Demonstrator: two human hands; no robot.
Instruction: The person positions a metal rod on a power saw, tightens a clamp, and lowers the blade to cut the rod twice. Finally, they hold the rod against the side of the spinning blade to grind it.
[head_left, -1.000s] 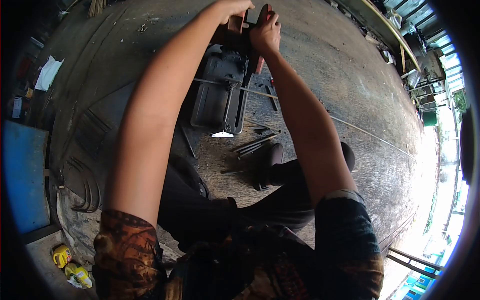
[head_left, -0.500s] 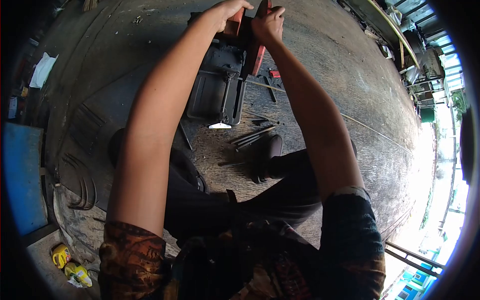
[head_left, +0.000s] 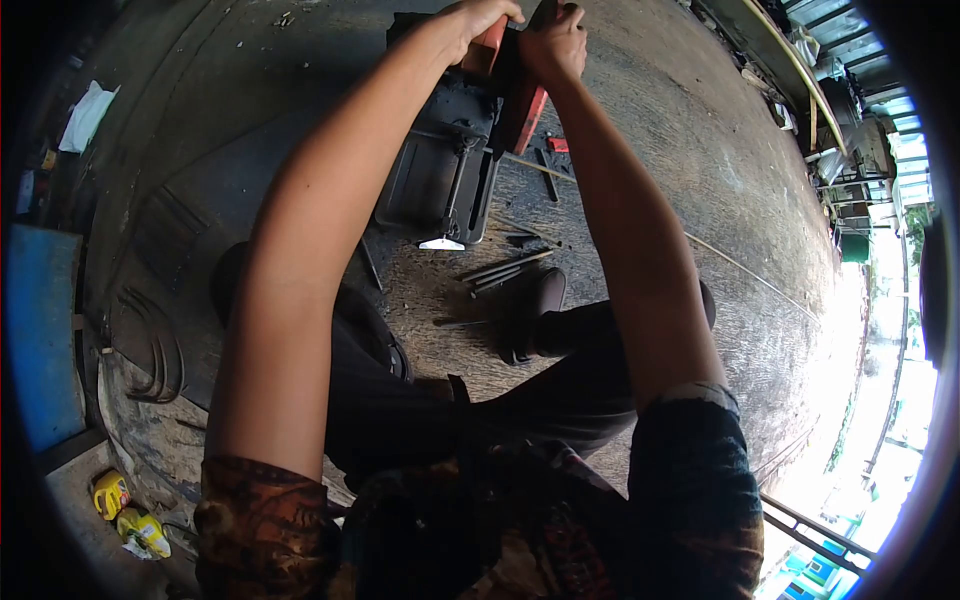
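Note:
At the top of the view stands a black metal machine base (head_left: 412, 180) with a long screw rod (head_left: 460, 180) ending in a bright crosspiece (head_left: 441, 244). My left hand (head_left: 482, 20) is closed around a red block-shaped part (head_left: 484, 52) above the base. Just to its right, my right hand (head_left: 556, 45) has its fingers wrapped round a long red-and-black part (head_left: 524, 115), which slants down beside the base. The upper ends of both parts are partly covered by my hands and cut off by the frame edge.
Several metal rods (head_left: 505, 270) lie on the floor near my shoe (head_left: 549, 292). Right of the base are a small red piece (head_left: 557, 145) and a dark bar (head_left: 547, 175). Yellow packages (head_left: 145, 533) and a blue panel (head_left: 45, 340) are at the left.
The long red-and-black part has shifted slightly right with my right hand and shows a broader face. My left hand keeps its hold on the red block-shaped part. The whole view has moved a little.

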